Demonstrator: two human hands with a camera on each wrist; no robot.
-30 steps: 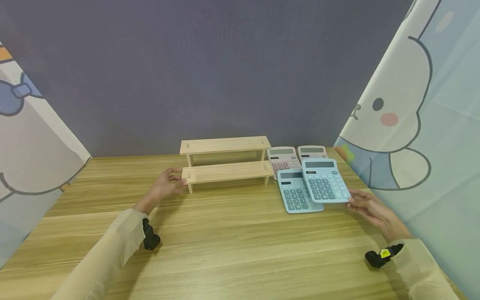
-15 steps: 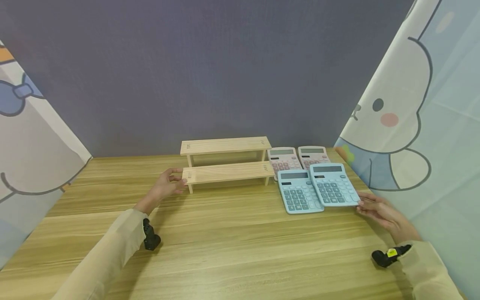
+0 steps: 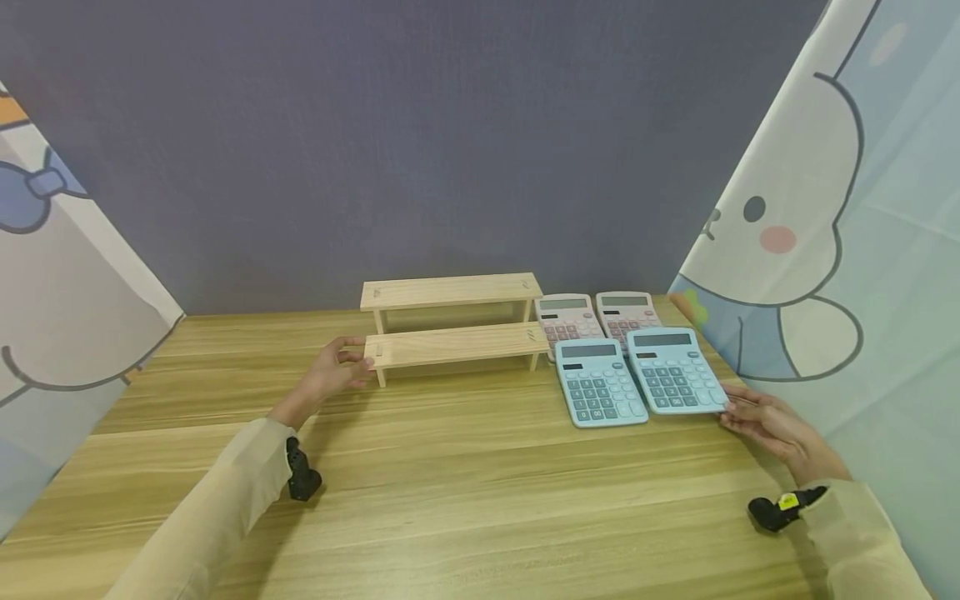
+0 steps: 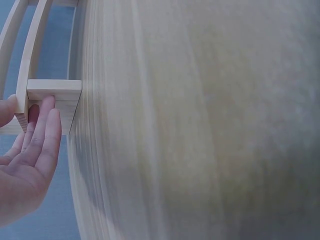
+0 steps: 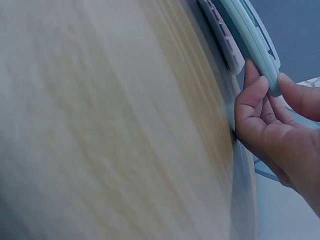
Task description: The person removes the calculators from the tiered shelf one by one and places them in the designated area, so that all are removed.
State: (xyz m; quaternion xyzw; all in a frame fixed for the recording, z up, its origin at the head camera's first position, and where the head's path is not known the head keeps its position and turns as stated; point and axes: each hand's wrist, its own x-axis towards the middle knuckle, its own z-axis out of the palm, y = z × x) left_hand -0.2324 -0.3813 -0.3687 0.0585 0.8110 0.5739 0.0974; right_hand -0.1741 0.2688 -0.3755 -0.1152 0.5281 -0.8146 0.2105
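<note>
My right hand pinches the near right corner of a light blue calculator, thumb on top and fingers beneath. In the right wrist view this calculator is tilted, with its held edge raised off the table. A second blue calculator lies flat just left of it. Behind them lie two pink calculators, one on the left and one on the right. My left hand grips the left end of the lower step of a two-tier wooden shelf, its fingers reaching underneath.
The shelf's upper step stands by the dark back wall. A cartoon-printed curtain borders the wood-grain table on the right, close to my right hand. Another printed curtain hangs on the left.
My right hand has moved right with the blue calculator, which no longer overlaps the other blue one and uncovers more of the right pink one. My left hand has stayed on the shelf.
</note>
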